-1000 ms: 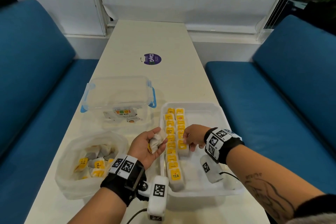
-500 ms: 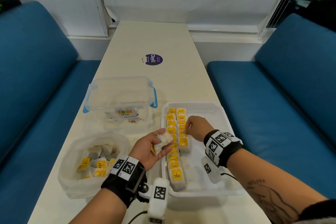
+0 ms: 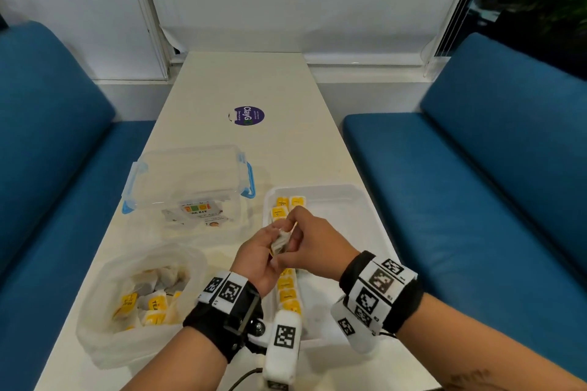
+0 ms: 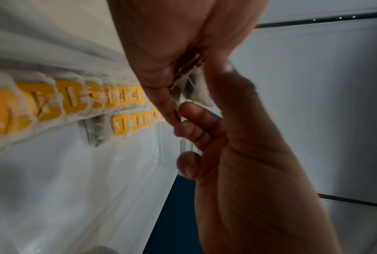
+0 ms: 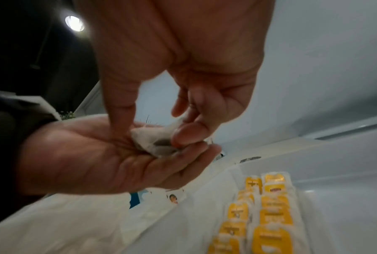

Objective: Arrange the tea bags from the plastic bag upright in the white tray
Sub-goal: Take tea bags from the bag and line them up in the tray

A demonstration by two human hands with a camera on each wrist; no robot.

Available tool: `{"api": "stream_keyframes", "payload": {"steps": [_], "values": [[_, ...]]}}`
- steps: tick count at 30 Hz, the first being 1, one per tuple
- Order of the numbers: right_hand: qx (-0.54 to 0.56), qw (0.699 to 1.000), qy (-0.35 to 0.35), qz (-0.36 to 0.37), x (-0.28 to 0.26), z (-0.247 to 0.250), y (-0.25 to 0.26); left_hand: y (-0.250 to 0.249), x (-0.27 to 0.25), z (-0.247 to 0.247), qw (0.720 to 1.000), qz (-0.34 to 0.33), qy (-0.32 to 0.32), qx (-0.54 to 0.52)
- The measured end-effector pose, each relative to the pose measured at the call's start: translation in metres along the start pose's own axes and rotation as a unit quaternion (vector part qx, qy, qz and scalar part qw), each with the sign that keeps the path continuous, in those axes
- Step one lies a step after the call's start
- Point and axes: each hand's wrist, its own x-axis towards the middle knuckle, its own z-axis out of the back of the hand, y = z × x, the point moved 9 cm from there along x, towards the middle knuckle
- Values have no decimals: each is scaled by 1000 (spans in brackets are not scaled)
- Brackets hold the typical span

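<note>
A: What is being held?
B: A small white tea bag [image 3: 281, 243], crumpled, dark leaves showing through the paper. The left hand [image 3: 258, 259] cups it with curled fingers, and the right hand [image 3: 313, 243] pinches its upper edge between thumb and fingers [image 5: 186, 135].

A: Where, exactly?
B: Above the near-left part of the white tray [image 3: 374, 225], over the two rows of upright tea bags [image 3: 287, 294] with yellow tags.

A: How many?
B: One in the grip. The rows are partly hidden by the hands, so I cannot count them. More lie loose in one plastic bag [image 3: 104, 330], left of the left wrist.

A: What changed?
B: Half a second ago the right hand was at the rows; now it has come across to meet the left hand.
</note>
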Motion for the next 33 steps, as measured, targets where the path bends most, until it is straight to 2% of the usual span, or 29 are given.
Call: {"api": "stream_keyframes", "payload": {"steps": [2,7,10,19,27,30,33], "values": [[4,1000,-20,-14,0,-2,-7,3,1,1,1000,-9,-13,-19],[21,996,-85,4,1,2,-10,10,3,-2,999,-7,9,-39],[65,993,-100,13,2,12,-11,9,4,1,999,-5,5,-47],[163,986,19,-24,12,24,-15,11,-2,0,999,30,30,-5],[150,987,5,-47,17,48,-20,13,-2,-1,996,23,32,85],[160,985,23,-63,15,38,-25,11,-1,-4,995,6,29,100],[120,990,26,-74,13,30,-30,9,1,-3,995,-7,17,101]]}}
